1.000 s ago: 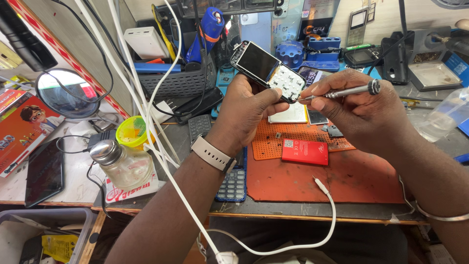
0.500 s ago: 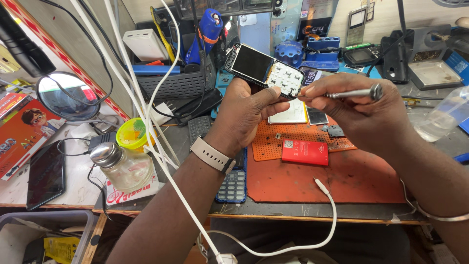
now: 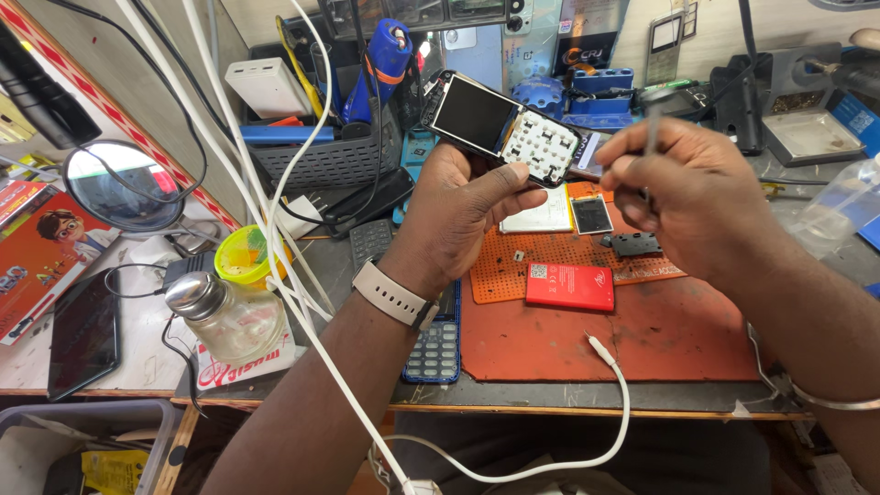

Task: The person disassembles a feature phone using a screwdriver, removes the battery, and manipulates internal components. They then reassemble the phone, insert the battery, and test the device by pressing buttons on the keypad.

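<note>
Phone, front cover off, screen and bare white keypad board showing, is up in the air above the orange mat, tilted, screen end toward the basket. My left hand is closed around its lower edge, thumb across the side. My right hand is pinched shut on a thin metal tool, blurred, tip just beside the keypad end. Phone looks light and stiff, but open board and screen seem fragile: best held by the side edges, not the face. On the mat: red battery, small screen part, black bit. Keypad lies under my wrist. Glass bottle, mirror on the tabletop at left.
</note>
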